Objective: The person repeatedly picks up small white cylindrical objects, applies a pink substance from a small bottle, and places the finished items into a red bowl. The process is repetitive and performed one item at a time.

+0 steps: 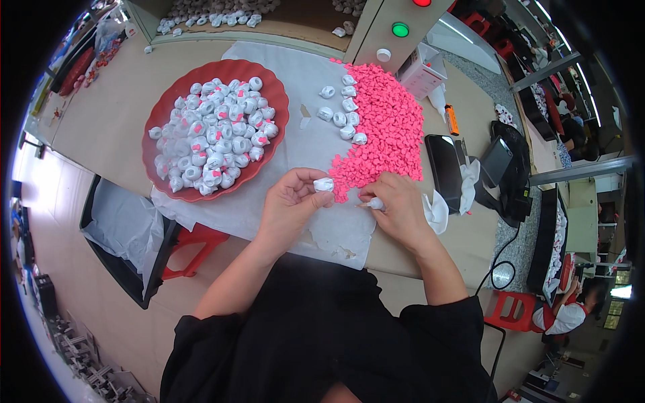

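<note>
My left hand (pixel 293 200) pinches a small white rounded piece (pixel 323 184) between thumb and fingertips. To its right, my right hand (pixel 398 208) is closed around a small white tube with a pointed tip (pixel 375 203), aimed left toward the white piece but apart from it. Most of the tube is hidden in the palm. Just beyond both hands spreads a heap of small bright pink pieces (pixel 386 124). Several loose white pieces (pixel 338 119) lie along the heap's left edge. At the left, a red scalloped bowl (pixel 149 138) holds many white pieces, some with pink bits on them.
White paper (pixel 306 151) covers the table's middle. To the right lie a dark phone (pixel 443 168), crumpled tissue (pixel 437 211), an orange tube (pixel 452 121) and a white box (pixel 423 70). A cabinet with lit buttons (pixel 400 29) stands behind. A black paper-lined tray (pixel 127 228) is at the lower left.
</note>
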`<state>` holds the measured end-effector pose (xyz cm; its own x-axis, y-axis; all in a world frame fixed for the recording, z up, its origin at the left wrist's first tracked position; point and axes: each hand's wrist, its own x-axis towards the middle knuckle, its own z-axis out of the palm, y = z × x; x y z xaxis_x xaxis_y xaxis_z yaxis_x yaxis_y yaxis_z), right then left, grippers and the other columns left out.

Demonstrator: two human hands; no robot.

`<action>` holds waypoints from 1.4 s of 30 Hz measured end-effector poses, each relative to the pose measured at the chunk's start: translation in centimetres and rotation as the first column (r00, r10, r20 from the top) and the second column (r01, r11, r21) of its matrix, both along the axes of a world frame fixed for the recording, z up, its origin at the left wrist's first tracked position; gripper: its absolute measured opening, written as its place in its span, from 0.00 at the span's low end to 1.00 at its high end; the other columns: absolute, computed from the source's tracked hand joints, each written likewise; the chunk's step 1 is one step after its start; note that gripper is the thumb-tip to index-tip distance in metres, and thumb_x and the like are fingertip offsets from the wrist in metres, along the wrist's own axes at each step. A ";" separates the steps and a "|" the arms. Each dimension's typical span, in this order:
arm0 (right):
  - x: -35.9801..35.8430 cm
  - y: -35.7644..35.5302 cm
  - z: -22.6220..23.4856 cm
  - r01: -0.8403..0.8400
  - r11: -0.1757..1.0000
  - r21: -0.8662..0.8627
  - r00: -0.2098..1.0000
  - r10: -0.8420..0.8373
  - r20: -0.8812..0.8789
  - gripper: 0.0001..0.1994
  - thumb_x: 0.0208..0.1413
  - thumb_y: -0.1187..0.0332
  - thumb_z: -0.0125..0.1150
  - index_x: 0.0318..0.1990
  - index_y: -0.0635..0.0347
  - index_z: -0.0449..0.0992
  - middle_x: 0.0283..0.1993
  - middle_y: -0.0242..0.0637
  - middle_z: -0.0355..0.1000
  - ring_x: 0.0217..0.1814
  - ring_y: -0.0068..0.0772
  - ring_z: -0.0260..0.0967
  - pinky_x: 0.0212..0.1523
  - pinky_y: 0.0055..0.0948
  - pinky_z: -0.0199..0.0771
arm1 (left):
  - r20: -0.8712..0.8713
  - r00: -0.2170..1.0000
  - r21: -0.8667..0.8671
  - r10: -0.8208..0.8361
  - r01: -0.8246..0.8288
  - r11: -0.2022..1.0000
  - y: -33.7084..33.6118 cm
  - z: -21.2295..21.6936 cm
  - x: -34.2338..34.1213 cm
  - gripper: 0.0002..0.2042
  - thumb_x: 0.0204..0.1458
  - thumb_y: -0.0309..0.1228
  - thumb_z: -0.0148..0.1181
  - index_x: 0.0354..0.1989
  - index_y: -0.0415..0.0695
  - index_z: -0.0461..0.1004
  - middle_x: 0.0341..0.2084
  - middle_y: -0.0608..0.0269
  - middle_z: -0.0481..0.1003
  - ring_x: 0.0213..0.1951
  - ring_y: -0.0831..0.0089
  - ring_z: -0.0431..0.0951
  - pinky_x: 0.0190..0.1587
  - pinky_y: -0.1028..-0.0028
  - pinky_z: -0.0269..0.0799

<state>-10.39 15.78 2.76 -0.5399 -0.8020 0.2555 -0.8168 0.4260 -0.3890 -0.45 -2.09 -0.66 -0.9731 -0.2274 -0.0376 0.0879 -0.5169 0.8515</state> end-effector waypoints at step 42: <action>3.2 -2.4 0.3 0.429 0.861 -0.273 0.520 0.012 0.854 0.07 0.43 0.77 0.62 0.32 0.67 0.74 0.30 0.33 0.72 0.33 0.18 0.67 0.34 0.19 0.68 | -0.029 0.987 -0.234 -0.157 0.146 0.961 0.5 0.1 0.6 0.11 0.49 0.18 0.52 0.42 0.34 0.68 0.36 0.59 0.72 0.37 0.77 0.73 0.40 0.79 0.70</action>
